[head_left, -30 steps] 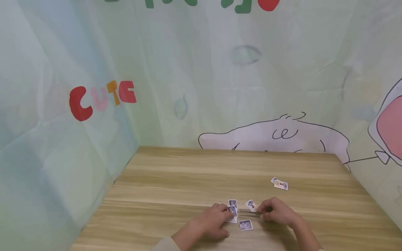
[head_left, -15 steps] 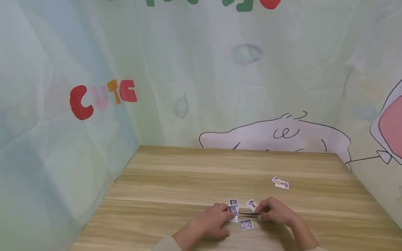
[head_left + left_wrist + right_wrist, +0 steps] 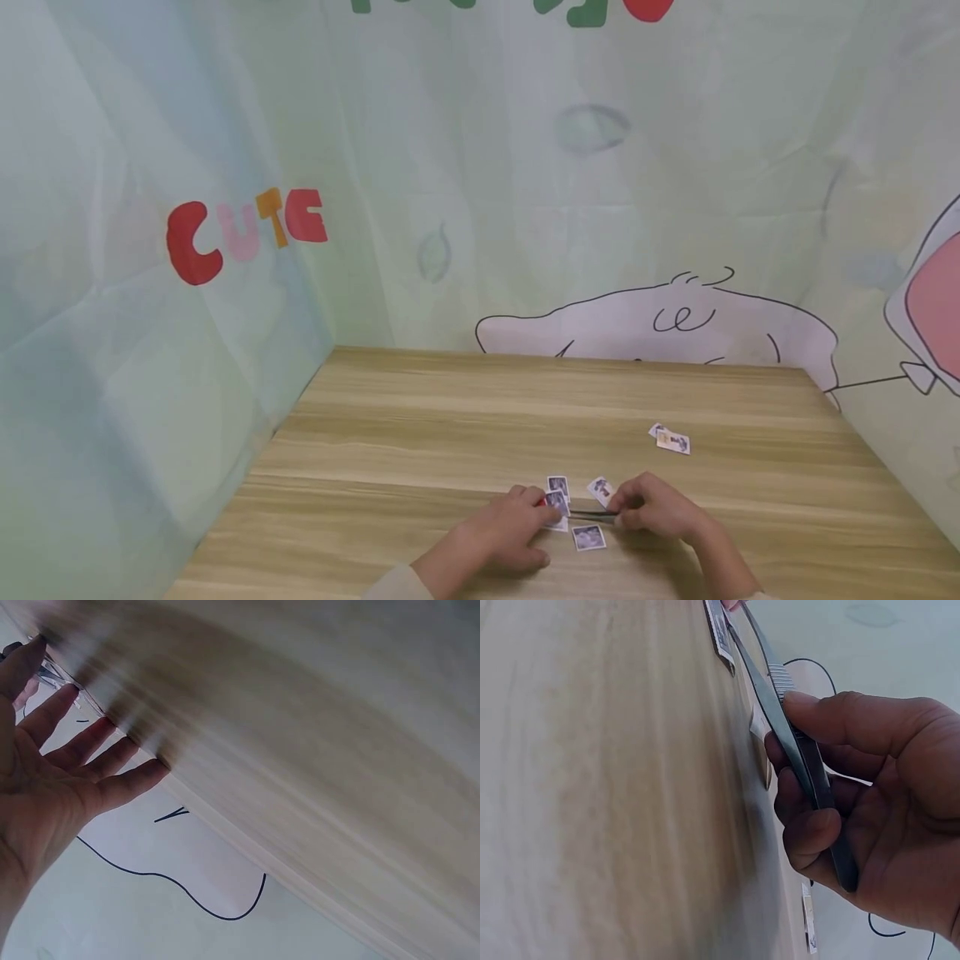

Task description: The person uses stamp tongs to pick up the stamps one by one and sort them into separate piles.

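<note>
My right hand (image 3: pixel 660 507) holds a pair of metal tweezers (image 3: pixel 804 750), with thumb and fingers around the ridged grip. In the head view the tweezers' tips point left and reach the edge of a small stamp-like picture card (image 3: pixel 556 501). The fingertips of my left hand (image 3: pixel 506 527) rest on that card's left side; in the left wrist view its fingers (image 3: pixel 124 787) are spread and nearly straight. Another dark-picture card (image 3: pixel 557 483) lies just behind it, partly overlapped. A separate card (image 3: pixel 588 537) sits in front, and a coloured card (image 3: pixel 601 489) lies beside the right fingers.
Farther back on the wooden table (image 3: pixel 450 417), two overlapping coloured cards (image 3: pixel 673 441) lie to the right. Printed cloth walls (image 3: pixel 412 208) with cartoon drawings and letters rise along the table's back and sides.
The tweezers have shifted slightly left, so their tips now meet the card's edge, and their arms look closer together. My left hand has stayed in place.
</note>
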`<state>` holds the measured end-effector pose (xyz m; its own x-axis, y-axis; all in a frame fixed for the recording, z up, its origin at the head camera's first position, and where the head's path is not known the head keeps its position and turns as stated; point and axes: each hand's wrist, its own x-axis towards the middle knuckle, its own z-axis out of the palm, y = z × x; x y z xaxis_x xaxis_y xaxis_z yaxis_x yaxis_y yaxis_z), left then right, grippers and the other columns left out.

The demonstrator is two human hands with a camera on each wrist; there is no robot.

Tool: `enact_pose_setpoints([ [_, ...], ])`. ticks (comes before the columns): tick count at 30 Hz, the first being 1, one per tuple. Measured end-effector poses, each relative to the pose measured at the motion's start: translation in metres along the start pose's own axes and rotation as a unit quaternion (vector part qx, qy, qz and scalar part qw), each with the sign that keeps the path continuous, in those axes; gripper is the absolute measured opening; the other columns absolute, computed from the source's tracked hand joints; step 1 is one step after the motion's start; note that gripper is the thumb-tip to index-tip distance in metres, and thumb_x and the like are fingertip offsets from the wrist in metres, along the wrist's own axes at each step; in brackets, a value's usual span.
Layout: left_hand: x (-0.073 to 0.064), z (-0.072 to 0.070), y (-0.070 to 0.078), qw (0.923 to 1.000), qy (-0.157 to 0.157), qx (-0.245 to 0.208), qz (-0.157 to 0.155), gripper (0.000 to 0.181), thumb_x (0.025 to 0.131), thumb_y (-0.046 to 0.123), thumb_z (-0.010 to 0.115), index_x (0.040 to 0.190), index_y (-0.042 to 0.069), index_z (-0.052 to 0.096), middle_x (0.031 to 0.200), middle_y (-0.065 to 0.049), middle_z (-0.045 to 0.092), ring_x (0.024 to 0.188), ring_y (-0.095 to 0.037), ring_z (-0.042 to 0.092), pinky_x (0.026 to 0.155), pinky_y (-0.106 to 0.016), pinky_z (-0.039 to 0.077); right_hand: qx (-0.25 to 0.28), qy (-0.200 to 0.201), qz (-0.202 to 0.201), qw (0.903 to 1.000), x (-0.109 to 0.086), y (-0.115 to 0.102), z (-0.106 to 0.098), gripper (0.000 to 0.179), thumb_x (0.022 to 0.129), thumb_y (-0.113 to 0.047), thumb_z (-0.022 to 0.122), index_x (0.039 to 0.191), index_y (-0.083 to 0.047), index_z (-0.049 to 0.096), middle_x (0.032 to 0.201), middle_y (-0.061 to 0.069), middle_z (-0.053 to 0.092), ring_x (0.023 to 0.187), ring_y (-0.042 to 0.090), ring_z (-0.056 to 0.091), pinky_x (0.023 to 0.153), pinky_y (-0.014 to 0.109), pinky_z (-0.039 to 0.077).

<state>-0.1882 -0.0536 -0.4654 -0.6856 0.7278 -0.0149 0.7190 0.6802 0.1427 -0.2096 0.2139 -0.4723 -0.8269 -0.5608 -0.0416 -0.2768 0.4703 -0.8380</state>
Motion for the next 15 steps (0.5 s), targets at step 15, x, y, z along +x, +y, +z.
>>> enact_pose_setpoints([
  [15, -0.0014, -0.0018, 0.0006, 1.0000, 0.003, -0.004, 0.001, 0.055, 0.077, 0.038, 0.069, 0.128, 0.021, 0.055, 0.120, -0.003, 0.052, 0.110, -0.017, 0.047, 0.090, -0.033, 0.043, -0.035, 0.022, -0.013, 0.9991, 0.0022, -0.0001, 0.0039, 0.010, 0.076, 0.003, 0.062, 0.085, 0.000, 0.066, 0.077, -0.003, 0.062, 0.069, 0.010, 0.052, 0.064, 0.026, 0.043],
])
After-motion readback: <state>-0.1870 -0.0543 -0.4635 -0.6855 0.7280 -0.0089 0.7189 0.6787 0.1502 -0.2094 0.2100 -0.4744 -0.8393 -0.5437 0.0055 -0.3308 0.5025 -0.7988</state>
